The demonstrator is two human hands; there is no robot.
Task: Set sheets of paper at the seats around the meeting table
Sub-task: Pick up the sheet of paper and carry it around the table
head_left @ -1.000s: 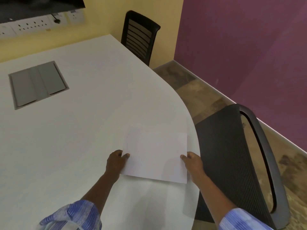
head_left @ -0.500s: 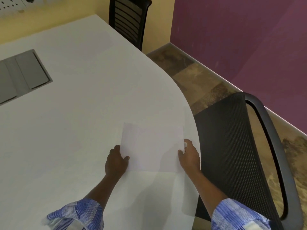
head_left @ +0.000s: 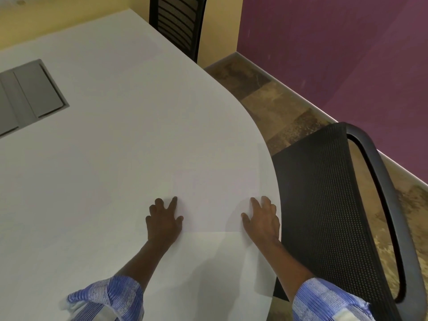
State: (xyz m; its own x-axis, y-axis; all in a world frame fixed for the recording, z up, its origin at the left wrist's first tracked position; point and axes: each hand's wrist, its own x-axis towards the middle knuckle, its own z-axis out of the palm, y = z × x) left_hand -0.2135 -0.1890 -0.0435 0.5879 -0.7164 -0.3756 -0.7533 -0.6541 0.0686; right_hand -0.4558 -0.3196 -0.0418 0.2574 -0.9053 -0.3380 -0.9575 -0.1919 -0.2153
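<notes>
Sheet (head_left: pixel 215 200) lies flat on the table (head_left: pixel 115 140), near its curved R edge, just ahead of both hands; long axis runs L-R across the view, near edge approx. at the heels of the hands. L hand (head_left: pixel 164 222) rests palm down on the sheet's L side, fingers spread; R hand (head_left: pixel 261 221) does likewise on the R side, fingers splayed & flat; neither pinches the paper as far as I can tell. Hands about equally near, one per side; R one sits closer to the table edge. Mesh chair (head_left: pixel 324 205) stands just beside that edge, R of the sheet; so this seat looks served, prob. next is lifting off & moving on. Table top is white, matt, w/ a grey cable hatch (head_left: pixel 30 96) at far L; second chair (head_left: pixel 178 22) at the far end; brown tiled floor (head_left: pixel 278 105); purple wall (head_left: pixel 335 54) to the R, yellow wall (head_left: pixel 69 17) behind.
</notes>
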